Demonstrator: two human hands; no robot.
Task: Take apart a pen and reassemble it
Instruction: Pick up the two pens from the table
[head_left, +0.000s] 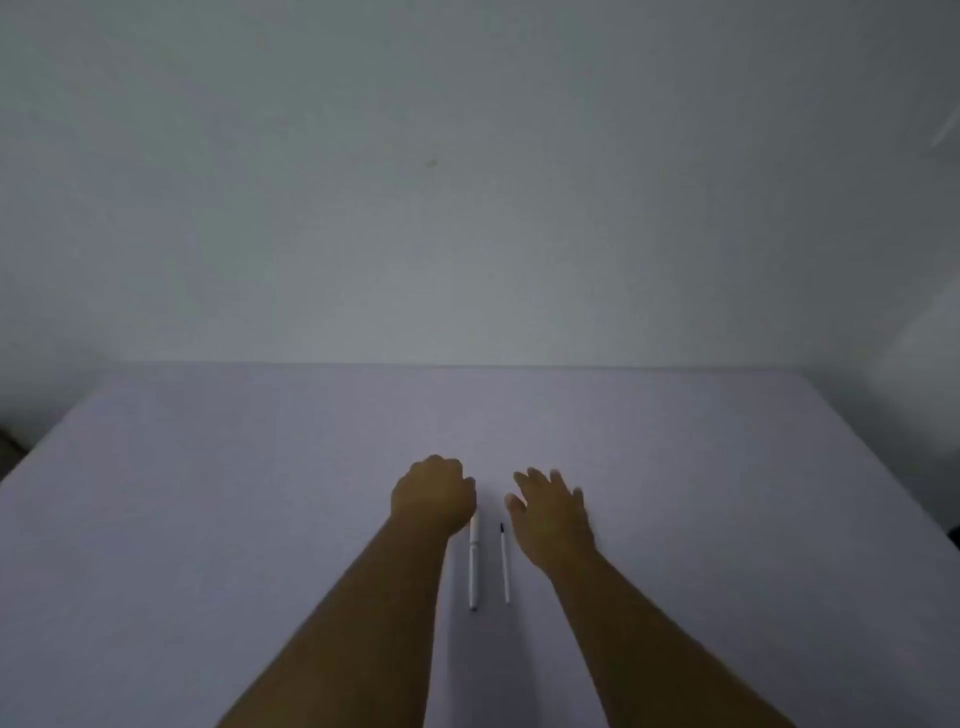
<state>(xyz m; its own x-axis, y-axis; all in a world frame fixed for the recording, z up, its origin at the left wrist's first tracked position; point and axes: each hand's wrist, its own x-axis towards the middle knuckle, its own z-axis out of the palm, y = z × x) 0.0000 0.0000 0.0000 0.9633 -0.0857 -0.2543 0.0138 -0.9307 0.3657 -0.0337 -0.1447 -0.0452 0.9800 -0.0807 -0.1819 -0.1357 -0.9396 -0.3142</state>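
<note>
A white pen barrel (474, 564) lies lengthwise on the pale table (208, 493), between my two forearms. Its far end runs under my left hand (434, 496), whose fingers are curled down over that end. A thin white refill with a dark tip (504, 564) lies parallel to the barrel, a little to its right. My right hand (553, 512) hovers just right of the refill's dark tip, fingers spread, holding nothing. Whether the left hand's fingers grip the barrel end is hidden by the hand itself.
The table's far edge (467, 366) meets a plain grey wall (467, 182). The table's left corner (31, 457) and right side (883, 467) fall away to dark floor.
</note>
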